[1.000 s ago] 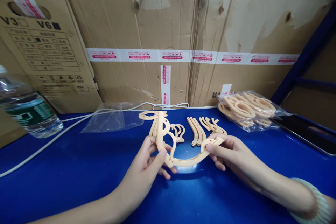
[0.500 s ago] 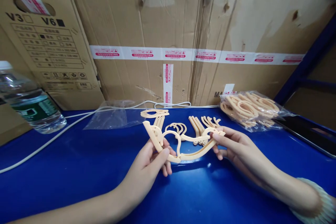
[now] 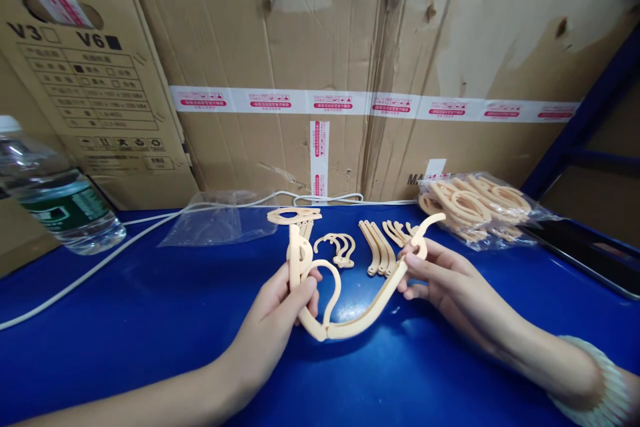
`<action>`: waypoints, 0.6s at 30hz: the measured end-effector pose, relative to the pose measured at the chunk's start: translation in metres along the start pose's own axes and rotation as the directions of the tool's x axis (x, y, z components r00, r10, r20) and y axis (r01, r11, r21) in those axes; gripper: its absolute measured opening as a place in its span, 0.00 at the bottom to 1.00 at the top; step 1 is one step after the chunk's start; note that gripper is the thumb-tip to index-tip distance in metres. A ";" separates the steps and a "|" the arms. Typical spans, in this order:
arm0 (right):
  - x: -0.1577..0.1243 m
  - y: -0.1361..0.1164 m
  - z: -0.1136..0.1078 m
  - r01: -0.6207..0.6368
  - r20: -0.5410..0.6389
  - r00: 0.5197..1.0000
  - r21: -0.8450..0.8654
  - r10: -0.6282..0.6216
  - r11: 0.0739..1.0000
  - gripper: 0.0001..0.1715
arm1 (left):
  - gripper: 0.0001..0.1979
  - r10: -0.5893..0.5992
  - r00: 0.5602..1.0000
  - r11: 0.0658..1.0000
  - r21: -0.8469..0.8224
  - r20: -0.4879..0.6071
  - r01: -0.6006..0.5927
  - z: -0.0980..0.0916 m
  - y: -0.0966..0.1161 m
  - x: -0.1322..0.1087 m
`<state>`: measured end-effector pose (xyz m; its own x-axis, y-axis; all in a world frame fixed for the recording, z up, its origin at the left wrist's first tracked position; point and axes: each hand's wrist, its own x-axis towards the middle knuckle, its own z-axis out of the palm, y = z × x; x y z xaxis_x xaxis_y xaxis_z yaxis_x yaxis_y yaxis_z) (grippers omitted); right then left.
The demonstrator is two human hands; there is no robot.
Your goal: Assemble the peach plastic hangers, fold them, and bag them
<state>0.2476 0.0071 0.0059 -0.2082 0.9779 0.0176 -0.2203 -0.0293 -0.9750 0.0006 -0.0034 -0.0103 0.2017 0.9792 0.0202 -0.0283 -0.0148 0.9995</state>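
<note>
A beige plastic folding hanger [image 3: 367, 321] is held up over the table, its two arms joined at a low middle hinge and its curved hook standing between them. My left hand [image 3: 280, 303] is closed around the left arm, thumb in front. At the far end of the right arm, my right hand [image 3: 445, 273] pinches the joint where a short curved end piece [image 3: 431, 221] points up and outward. Behind the hanger lie loose hook pieces [image 3: 343, 247], several long arm pieces [image 3: 377, 250] and short curved pieces [image 3: 394, 232], partly hidden by my right hand.
Further back are a flat beige piece [image 3: 295, 215] on a row of strips and an empty clear bag [image 3: 220, 223]. Bagged parts [image 3: 475, 207] and a dark phone-like slab [image 3: 590, 257] lie right. A water bottle [image 3: 65, 207] stands left by a white cable [image 3: 100, 263]. Cardboard boxes [image 3: 280, 153] wall the back.
The right end piece has swung out from over the arm to point up and outward. The hanger's middle has dropped lower and its left arm stands more upright.
</note>
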 end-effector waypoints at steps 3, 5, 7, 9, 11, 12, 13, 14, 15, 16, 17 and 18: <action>0.000 0.001 0.000 0.007 0.017 1.000 -0.003 -0.007 1.000 0.15 | 0.14 0.011 1.000 1.000 0.025 0.016 -0.012 -0.003 -0.002 0.000; -0.001 0.002 0.001 0.009 0.021 1.000 -0.019 -0.009 1.000 0.16 | 0.15 0.005 0.998 1.000 0.011 0.062 -0.006 -0.005 -0.001 0.000; -0.001 0.003 0.003 0.003 0.038 0.999 -0.043 -0.002 0.999 0.17 | 0.13 0.003 0.987 1.000 -0.028 0.162 0.002 -0.005 0.001 -0.002; -0.002 0.005 0.004 0.009 0.059 0.998 -0.066 -0.005 0.998 0.17 | 0.13 0.021 0.956 0.998 -0.060 0.291 -0.004 -0.005 0.005 -0.003; -0.003 0.007 0.006 0.026 0.074 0.997 -0.094 -0.019 0.995 0.18 | 0.14 0.048 0.910 0.998 -0.049 0.412 -0.030 -0.004 0.008 -0.004; -0.003 0.007 0.007 0.034 0.080 0.997 -0.114 -0.025 0.993 0.18 | 0.15 0.057 0.889 0.998 -0.031 0.454 -0.048 -0.003 0.009 -0.004; -0.003 0.008 0.008 0.042 0.081 0.996 -0.135 -0.031 0.990 0.19 | 0.16 0.063 0.874 0.998 -0.012 0.481 -0.066 -0.003 0.010 -0.004; -0.004 0.008 0.009 0.049 0.083 0.996 -0.160 -0.036 0.986 0.19 | 0.17 0.069 0.865 0.997 0.001 0.496 -0.080 -0.002 0.009 -0.003; -0.004 0.008 0.010 0.060 0.084 0.995 -0.184 -0.045 0.981 0.19 | 0.18 0.069 0.863 0.996 0.006 0.501 -0.083 -0.002 0.009 -0.002; -0.004 0.009 0.011 0.080 0.089 0.994 -0.205 -0.063 0.976 0.19 | 0.19 0.064 0.863 0.997 0.006 0.501 -0.077 -0.002 0.009 0.000; -0.004 0.009 0.012 0.106 0.097 0.992 -0.222 -0.086 0.969 0.18 | 0.19 0.054 0.864 0.998 0.004 0.501 -0.064 -0.001 0.008 0.002; -0.004 0.010 0.013 0.134 0.109 0.988 -0.238 -0.111 0.962 0.17 | 0.20 0.034 0.867 0.999 0.004 0.498 -0.041 -0.001 0.009 0.003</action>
<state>0.2340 0.0005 -0.0008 -0.2848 0.9469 0.1495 -0.0133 0.1520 -0.9883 0.0003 -0.0001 -0.0015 0.6611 0.7476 0.0634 -0.0326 -0.0558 0.9979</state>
